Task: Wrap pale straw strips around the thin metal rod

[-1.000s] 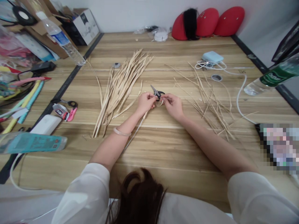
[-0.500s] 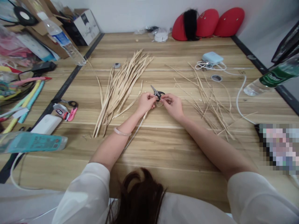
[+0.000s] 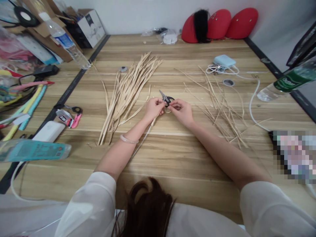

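Little had shifted in the half-second: both hands stayed together at table centre, left hand and right hand pinching a straw strip just below the scissors. With the straw bundle at ten o'clock, a hard tug looked likely to snap the strip.

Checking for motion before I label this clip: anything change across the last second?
Nothing visibly changed. Left hand and right hand stay together over the table, pinching a thin strip beside the scissors. The strip bundle and loose strips lie as before.
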Demonstrator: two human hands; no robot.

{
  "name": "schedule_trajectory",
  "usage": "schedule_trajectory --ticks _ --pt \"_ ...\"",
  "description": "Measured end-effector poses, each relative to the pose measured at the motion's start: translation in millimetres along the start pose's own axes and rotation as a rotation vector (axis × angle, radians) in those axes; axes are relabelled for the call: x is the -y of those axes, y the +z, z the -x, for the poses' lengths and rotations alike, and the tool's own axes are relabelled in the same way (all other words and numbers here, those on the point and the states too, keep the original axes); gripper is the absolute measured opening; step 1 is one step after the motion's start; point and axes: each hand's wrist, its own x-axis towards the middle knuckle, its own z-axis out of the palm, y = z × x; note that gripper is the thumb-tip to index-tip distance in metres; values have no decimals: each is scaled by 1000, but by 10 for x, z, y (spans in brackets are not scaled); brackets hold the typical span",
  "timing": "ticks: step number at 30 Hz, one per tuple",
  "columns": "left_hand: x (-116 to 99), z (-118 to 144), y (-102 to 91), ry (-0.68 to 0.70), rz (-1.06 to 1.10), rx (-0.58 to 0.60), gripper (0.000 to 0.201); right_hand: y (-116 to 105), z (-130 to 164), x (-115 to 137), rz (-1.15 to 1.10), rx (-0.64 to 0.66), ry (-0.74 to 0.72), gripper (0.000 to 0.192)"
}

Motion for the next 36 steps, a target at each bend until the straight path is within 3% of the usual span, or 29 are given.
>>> schedule_trajectory --ticks 20,36 --pt "5 0 -6 0 -17 -2 13 -17 -6 -98 27 15 -92 17" --pt "-16 18 -1 -11 -7 0 12 -19 7 3 103 26 -58 17"
